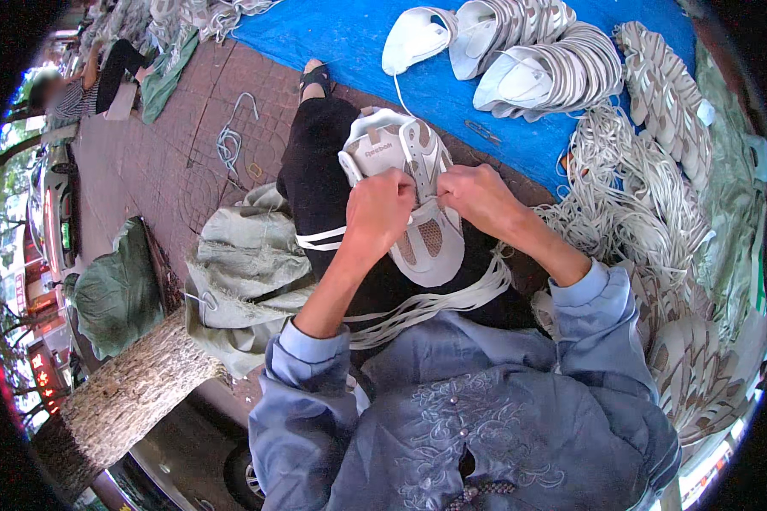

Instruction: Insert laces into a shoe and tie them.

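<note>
A white and beige shoe upper (432,262) without a sole lies across my black-trousered leg, its toe toward me. My left hand (379,207) is closed in a pinch at the left side of the lacing. Opposite it, my right hand (479,198) pinches at the right side. Between the two fists a white shoelace (424,207) crosses the eyelet rows; its ends are hidden by my fingers. A bundle of loose white laces (435,305) lies over my lap, and another white strip (321,238) runs around my thigh.
Stacked shoe uppers (584,72) lie on a blue tarp (290,25), with more at right (669,102). A heap of white laces (631,183) is right of my knee. Left are a pale sack (247,247), a green bundle (119,289) and a tree trunk (136,396). Another person sits far left.
</note>
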Motion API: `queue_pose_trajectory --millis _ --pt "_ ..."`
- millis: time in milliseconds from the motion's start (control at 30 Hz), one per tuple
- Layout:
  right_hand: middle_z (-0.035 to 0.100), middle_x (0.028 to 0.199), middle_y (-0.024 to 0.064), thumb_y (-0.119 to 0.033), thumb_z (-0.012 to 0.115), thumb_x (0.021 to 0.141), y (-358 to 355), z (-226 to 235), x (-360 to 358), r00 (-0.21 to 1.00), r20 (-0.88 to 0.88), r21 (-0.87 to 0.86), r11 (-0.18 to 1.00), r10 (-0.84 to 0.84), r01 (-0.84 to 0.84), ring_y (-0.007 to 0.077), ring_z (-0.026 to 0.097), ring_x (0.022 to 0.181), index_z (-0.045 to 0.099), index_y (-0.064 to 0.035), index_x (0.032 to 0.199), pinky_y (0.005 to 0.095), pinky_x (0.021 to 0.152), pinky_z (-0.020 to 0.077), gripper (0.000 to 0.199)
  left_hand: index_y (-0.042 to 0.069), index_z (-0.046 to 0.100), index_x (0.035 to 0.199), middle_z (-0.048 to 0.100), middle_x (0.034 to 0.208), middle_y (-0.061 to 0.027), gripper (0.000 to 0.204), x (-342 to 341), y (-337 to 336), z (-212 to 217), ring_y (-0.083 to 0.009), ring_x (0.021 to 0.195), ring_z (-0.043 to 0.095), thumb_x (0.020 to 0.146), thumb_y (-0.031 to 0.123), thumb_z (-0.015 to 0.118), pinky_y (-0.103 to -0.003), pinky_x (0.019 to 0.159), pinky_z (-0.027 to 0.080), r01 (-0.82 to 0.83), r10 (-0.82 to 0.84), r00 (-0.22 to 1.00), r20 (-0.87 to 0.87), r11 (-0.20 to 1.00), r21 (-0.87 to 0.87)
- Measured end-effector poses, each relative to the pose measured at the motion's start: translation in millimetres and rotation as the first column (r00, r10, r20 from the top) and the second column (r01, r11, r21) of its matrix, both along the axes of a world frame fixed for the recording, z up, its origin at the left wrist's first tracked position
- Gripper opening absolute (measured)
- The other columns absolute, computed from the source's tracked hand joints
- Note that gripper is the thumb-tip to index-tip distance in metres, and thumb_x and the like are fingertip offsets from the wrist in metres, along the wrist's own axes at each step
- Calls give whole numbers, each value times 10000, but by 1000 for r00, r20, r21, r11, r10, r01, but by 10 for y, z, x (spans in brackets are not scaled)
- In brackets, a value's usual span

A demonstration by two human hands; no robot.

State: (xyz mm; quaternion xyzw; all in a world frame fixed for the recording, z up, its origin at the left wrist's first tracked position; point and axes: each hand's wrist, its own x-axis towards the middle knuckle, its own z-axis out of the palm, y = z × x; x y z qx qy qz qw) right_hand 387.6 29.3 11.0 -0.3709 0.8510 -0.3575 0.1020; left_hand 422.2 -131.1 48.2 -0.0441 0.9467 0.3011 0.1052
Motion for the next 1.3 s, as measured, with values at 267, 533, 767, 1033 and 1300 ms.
queue_pose_trajectory --millis 267,533,767,1033,1300 --pt "555 657 129 -97 560 657 -42 -36 -37 999 25 50 999 -21 19 284 574 618 532 -23 679 371 544 458 82 -10 602 692 563 675 -211 175 -61 69 -30 -348 665 563 672 119 485 -400 630 441 44 -50 992 113 998 50" --pt "559 620 181 -72 530 620 -173 135 91 982 -153 26 993 -111 117 311 576 594 564 -9 623 394 547 460 72 -10 598 697 557 670 -214 166 -15 105 -35 -355 662 559 676 112 486 -406 612 440 12 -10 1000 -19 996 87" --pt "565 619 150 -54 543 619 -99 96 -64 948 309 -76 992 -75 103 270 584 585 576 -39 645 343 518 460 45 -15 591 700 557 597 -170 163 -52 154 71 -268 521 571 690 97 474 -336 528 448 -199 119 963 242 919 341" --pt "551 600 99 -16 615 593 -4 -124 10 790 594 -216 917 -150 336 231 570 547 517 -45 670 298 501 447 128 26 610 693 562 616 -166 164 -218 9 -29 -302 565 563 667 104 467 -372 555 449 183 -217 968 129 955 233" --pt "566 635 79 -74 650 600 -10 -267 -36 986 154 -396 910 -63 121 239 584 584 493 -70 757 321 503 454 222 36 609 670 564 662 -176 179 -341 23 -21 -329 630 564 679 157 478 -422 594 444 430 -422 889 175 903 -9"
